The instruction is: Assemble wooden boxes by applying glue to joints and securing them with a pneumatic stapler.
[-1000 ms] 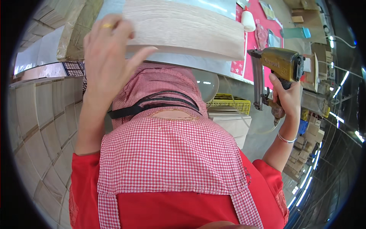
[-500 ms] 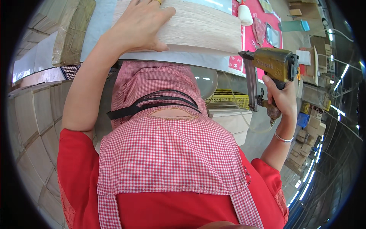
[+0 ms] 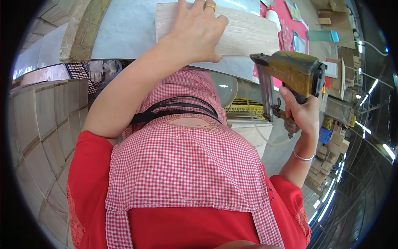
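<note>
My left hand (image 3: pixel 197 35) spans a pale wood-grained board (image 3: pixel 248 35) on the worktable, its thumb at the near edge and its fingers reaching across toward the far edge, where the tips leave the picture. In my right hand (image 3: pixel 300 110) is a yellow and black air nail gun (image 3: pixel 292 72), held by its handle with the thumb up behind the long magazine. The gun's nose lies close to the board's near right corner; whether they touch I cannot tell.
A white glue bottle (image 3: pixel 273 18) and a teal cup (image 3: pixel 323 36) stand beyond the board. At left is a taped bundle (image 3: pixel 85 33) on the grey tabletop (image 3: pixel 120 37). A yellow crate (image 3: pixel 244 108) sits below the table, with a pale hose (image 3: pixel 265 139) hanging near it.
My left hand and the board have moved to the right. The nail gun has shifted slightly left, its nose nearer the board's near edge.
</note>
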Tool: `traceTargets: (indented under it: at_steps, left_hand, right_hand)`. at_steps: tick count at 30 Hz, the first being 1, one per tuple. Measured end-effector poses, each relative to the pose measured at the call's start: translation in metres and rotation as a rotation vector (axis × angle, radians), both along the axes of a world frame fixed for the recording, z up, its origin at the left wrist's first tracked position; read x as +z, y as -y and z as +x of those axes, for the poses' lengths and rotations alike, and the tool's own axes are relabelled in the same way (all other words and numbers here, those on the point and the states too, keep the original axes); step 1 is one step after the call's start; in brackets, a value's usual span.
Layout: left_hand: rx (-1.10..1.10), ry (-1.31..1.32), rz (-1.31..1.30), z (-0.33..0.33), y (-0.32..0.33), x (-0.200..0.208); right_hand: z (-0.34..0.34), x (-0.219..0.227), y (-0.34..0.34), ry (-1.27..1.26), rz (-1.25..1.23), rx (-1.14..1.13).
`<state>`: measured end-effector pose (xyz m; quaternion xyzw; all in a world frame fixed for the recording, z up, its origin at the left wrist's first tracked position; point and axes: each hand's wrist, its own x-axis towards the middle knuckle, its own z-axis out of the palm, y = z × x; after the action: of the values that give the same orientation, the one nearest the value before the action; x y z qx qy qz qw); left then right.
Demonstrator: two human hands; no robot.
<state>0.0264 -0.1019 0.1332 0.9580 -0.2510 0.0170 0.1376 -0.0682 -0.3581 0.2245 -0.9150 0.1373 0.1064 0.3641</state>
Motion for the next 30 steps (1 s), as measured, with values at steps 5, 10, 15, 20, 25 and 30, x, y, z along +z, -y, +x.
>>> traceTargets:
  at_steps: [5,10,15,20,25,30]
  left_hand:
    - [0.057,0.155,-0.106,0.001,0.005,-0.031]
    - [0.062,0.09,-0.049,0.001,0.008,-0.039]
    - [0.112,0.709,-0.13,0.0,-0.001,-0.024]
    - [-0.039,-0.129,-0.111,-0.002,-0.014,0.005]
    - [-0.062,0.064,-0.462,-0.018,-0.089,-0.027]
    - [-0.01,0.005,-0.644,-0.027,-0.122,-0.097]
  right_hand:
    - [0.005,-0.003,-0.01,-0.007,-0.019,0.046]
    - [0.005,-0.005,-0.013,-0.01,0.009,0.052]
    - [0.005,-0.005,-0.017,-0.025,-0.015,0.04]
    - [0.004,-0.004,-0.022,-0.028,-0.08,0.041]
    - [-0.002,-0.009,-0.034,0.128,-0.039,0.084]
    - [-0.006,-0.012,-0.059,0.132,0.055,0.164]
